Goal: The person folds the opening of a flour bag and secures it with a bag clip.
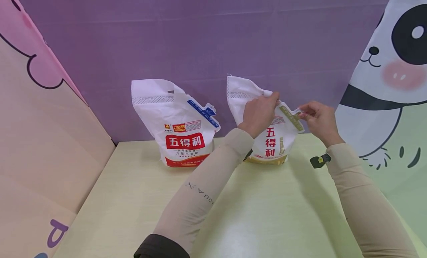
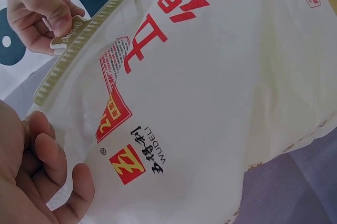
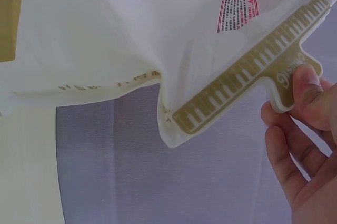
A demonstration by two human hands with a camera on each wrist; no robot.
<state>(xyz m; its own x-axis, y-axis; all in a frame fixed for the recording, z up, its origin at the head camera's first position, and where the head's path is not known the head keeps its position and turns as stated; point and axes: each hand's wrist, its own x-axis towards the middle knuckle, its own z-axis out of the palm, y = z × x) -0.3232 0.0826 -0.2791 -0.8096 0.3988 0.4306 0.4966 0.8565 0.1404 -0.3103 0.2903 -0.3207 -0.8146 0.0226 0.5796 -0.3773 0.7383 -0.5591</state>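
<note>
A white flour bag [image 1: 289,139] with red lettering and a gold lower band stands on the table. My left hand [image 1: 261,112] grips its upper edge near the top end of a gold sealing clip [image 1: 291,118]. This clip, printed with a piano-key pattern, lies slantwise across the bag's corner. By its projecting tab, my right hand [image 1: 319,119] pinches it between thumb and fingers. In the right wrist view the thumb lies on the tab of the clip [image 3: 253,66]. The left wrist view shows the left hand [image 2: 37,176] with fingers curled at the bag's edge.
To the left stands another white flour bag [image 1: 185,139] with red print, its corner closed by a blue clip [image 1: 203,113]. Both bags stand on a pale table [image 1: 133,209], near a purple backdrop [image 1: 200,43]. Printed panels with cartoon figures flank the table.
</note>
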